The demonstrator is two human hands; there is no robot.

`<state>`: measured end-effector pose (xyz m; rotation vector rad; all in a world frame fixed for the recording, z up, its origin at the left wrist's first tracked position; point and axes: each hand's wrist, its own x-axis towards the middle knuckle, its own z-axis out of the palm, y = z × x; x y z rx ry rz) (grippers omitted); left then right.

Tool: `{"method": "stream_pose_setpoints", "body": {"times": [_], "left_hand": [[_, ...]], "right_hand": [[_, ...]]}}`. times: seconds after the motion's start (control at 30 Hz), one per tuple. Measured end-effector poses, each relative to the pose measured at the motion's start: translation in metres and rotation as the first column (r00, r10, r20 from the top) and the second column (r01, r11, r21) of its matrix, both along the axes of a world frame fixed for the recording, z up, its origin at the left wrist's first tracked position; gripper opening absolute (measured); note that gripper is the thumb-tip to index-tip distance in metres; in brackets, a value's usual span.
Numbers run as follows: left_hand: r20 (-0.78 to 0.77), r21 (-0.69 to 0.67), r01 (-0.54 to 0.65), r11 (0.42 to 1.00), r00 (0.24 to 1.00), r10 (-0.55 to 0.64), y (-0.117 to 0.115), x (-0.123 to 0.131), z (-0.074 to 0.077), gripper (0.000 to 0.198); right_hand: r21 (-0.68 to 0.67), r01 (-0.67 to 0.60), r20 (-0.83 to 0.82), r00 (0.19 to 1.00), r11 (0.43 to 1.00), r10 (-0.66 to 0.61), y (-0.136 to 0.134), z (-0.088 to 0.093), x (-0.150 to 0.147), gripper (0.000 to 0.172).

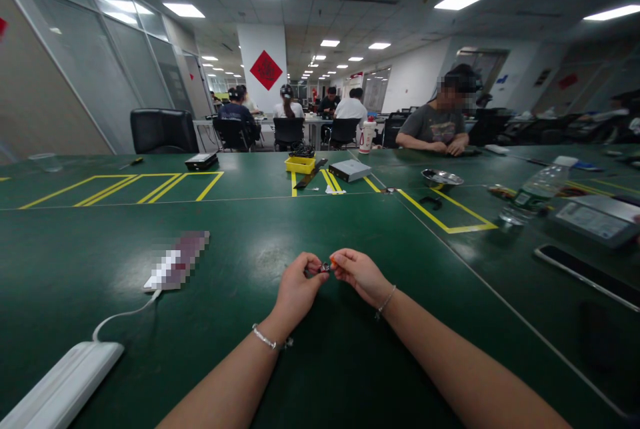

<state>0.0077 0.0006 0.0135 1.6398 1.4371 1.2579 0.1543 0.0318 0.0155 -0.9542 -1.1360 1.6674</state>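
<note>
Over the green table (pixel 250 235), my left hand (pixel 296 290) pinches a small dark piece with a shiny part (pixel 325 267) between thumb and fingers. Close against it, my right hand (pixel 364 277) is closed on a small orange piece (pixel 333 261), most of it covered by the fingertips. The two pieces meet or nearly meet; I cannot tell whether they touch. Both are too small to name more exactly. A bracelet is on each wrist.
A phone (pixel 177 261) on a white cable lies left, near a white power bank or strip (pixel 65 382). Farther off are a yellow tray (pixel 300 165), a grey box (pixel 350 170) and a metal bowl (pixel 443 178). A water bottle (pixel 540 189) stands right. A person (pixel 433 125) sits across.
</note>
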Motion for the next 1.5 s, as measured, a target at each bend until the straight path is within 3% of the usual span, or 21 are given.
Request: {"method": "stream_pose_setpoints", "body": {"times": [0.37, 0.67, 0.83, 0.97, 1.3, 1.5], "left_hand": [[-0.157, 0.126, -0.017, 0.992, 0.987, 0.037, 0.003, -0.004, -0.007, 0.012], [-0.158, 0.075, -0.01, 0.997, 0.987, 0.022, 0.003, -0.005, -0.005, 0.013], [-0.19, 0.064, 0.005, 0.998, 0.982, 0.007, 0.003, -0.007, -0.003, 0.025], [-0.168, 0.056, 0.005, 0.998, 0.986, 0.004, 0.003, -0.007, -0.002, 0.026], [-0.09, 0.025, -0.053, 0.998, 0.994, 0.055, 0.003, -0.004, -0.003, 0.008], [-0.064, -0.012, -0.05, 0.999, 0.997, 0.049, 0.001, -0.003, 0.002, 0.007]], "right_hand": [[-0.007, -0.025, 0.019, 0.999, 1.0, 0.025, 0.0, -0.003, -0.001, 0.024], [0.003, -0.059, 0.03, 0.998, 0.998, 0.059, -0.001, -0.002, -0.002, 0.02], [0.014, -0.058, 0.037, 0.998, 0.998, 0.058, -0.002, -0.001, -0.002, 0.021], [-0.009, -0.044, 0.032, 0.999, 0.999, 0.044, -0.002, -0.001, -0.002, 0.022], [-0.022, -0.047, 0.018, 0.999, 0.999, 0.047, -0.001, -0.003, -0.001, 0.022], [0.022, -0.024, 0.049, 0.999, 0.999, 0.023, -0.002, -0.004, -0.004, 0.023]]}}
